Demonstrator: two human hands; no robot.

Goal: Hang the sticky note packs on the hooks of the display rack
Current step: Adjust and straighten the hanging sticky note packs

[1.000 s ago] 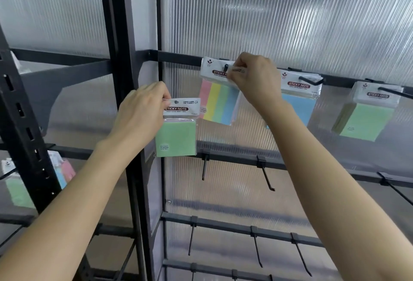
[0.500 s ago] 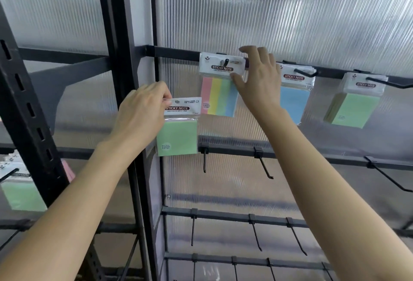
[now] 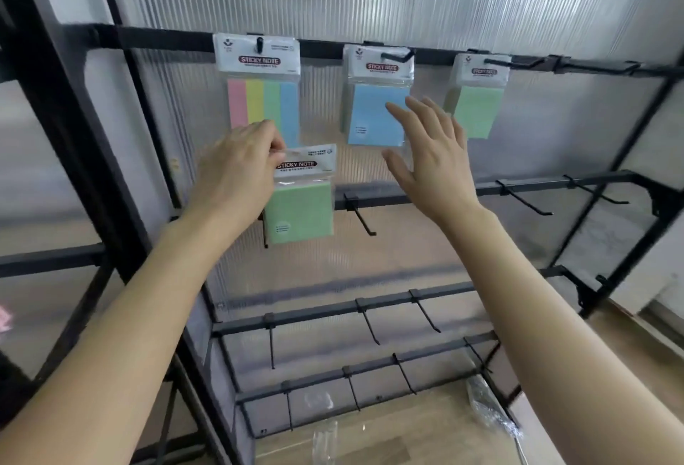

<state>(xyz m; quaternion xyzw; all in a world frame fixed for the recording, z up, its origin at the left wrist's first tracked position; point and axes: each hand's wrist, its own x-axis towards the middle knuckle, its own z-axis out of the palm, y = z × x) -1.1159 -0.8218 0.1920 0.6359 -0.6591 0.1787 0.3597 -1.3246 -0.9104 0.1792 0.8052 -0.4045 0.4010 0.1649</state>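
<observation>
Against ribbed panel (image 3: 407, 1), green pack (image 3: 301, 213) upright, header-up, pinched in left grip (image 3: 237, 175); right grip (image 3: 433, 164) splayed.

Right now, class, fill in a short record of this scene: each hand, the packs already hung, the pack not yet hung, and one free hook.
Left: left hand pinches the held green pack by its header card.
Right: right hand is open, fingers spread, holding nothing.
Hung: striped pack, blue pack and hung green pack, all on the top rail.
Not yet hung: held green pack, in front of the second rail.
Free hook: empty hook on the second rail, just right of the held green pack.
</observation>
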